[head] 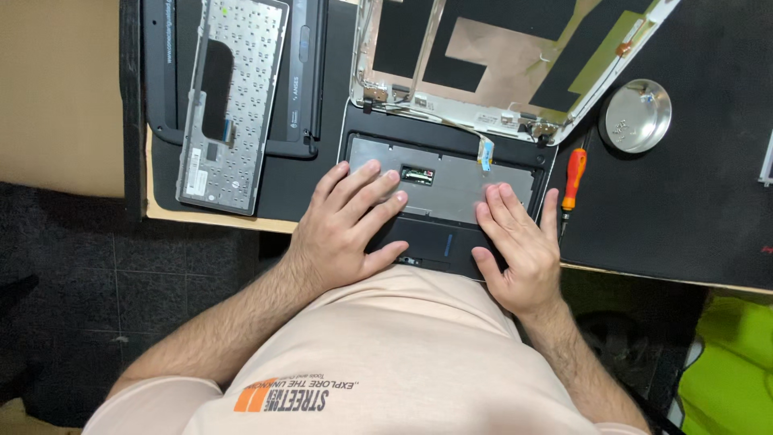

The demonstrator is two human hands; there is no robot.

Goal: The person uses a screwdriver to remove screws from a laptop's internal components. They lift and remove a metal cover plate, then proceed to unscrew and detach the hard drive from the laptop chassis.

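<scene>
Laptop base [451, 181] sits at the near edge of the black mat [684, 201], keyboard bay stripped to a grey metal tray, dark palmrest strip nearest the person. Opened lid shell [499, 56] lies behind it, hinged side touching the base, black and tan patches plus a yellow-green strip inside. Small white rectangular label sits by the right hinge, text too small to tell anyway. Removed keyboard [229, 105] lies face down to the left on a black bezel frame [298, 80], white sticker at its near corner. Orange-handled screwdriver [572, 181] just right of the base; round metal dish [638, 115] beyond it, probably holding screws. Left hand [350, 225] flat, fingers spread wide on the tray's left side, thumb on the palmrest, gripping nothing. Right hand [515, 242] flat too, fingers close together on the right side, empty.
</scene>
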